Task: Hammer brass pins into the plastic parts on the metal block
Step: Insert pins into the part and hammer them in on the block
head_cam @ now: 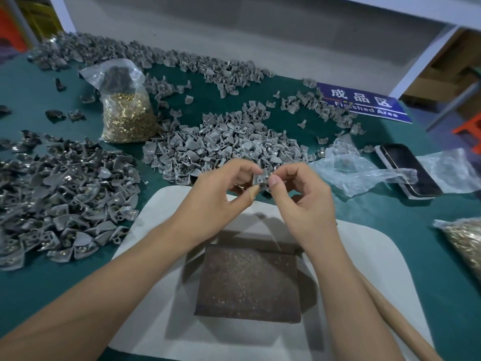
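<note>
Green-topped table (390, 212), grey floor (234, 27) beyond, white frame (426, 50), cardboard boxes (447, 74) right.

The flat work table (390, 230) is covered in plain teal-green. On it near its front edge lies a white rounded mat (364, 251) bearing a dark brown square metal block (247, 282) flecked with gold. Heaps of small grey plastic parts (221, 144) lie beyond. A clear bag of gold-coloured brass pins (125, 113) glints yellow. A blue sign (364, 102) carries white lettering.

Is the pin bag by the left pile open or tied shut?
Shut: the pin bag stands upright, its neck gathered above the brass pins.
</note>
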The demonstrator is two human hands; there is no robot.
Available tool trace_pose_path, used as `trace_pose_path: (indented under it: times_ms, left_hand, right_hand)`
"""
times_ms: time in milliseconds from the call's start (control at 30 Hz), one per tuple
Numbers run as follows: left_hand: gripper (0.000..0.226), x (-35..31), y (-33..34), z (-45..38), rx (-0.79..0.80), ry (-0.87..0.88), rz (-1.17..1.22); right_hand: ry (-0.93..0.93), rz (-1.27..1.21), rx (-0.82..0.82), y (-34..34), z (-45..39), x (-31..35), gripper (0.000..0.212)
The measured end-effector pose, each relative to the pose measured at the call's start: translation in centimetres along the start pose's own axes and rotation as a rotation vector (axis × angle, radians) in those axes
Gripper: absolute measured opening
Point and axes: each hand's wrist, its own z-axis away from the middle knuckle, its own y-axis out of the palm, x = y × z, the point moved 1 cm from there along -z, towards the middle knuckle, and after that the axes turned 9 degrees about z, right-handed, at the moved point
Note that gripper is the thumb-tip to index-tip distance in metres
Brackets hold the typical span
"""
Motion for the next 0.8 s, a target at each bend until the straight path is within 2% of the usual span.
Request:
trace_pose_path:
  times_ms: [133,333,533,800]
  left_hand:
    - [0.027,0.06,0.13,0.11,-0.034,-0.056,0.112]
    - [0.028,0.03,0.12,0.16,-0.025,-0.062,0.215]
    - [0.025,0.45,-0.01,-0.16,-0.057,-0.087,0.294]
    - [0.027,0.66,-0.11,-0.17,-0.077,-0.136,0.37]
  right_hand:
    - [0.037,-0.05,-0.008,-0.15,0.0,0.33,0.017]
    - [0.075,-0.073,-0.006,0.06,-0.06,0.54,0.022]
    - [0.116,-0.115,-0.015,-0.01,-0.08,0.43,0.009]
    - [0.138,-0.143,-0.017,-0.28,-0.03,0.69,0.007]
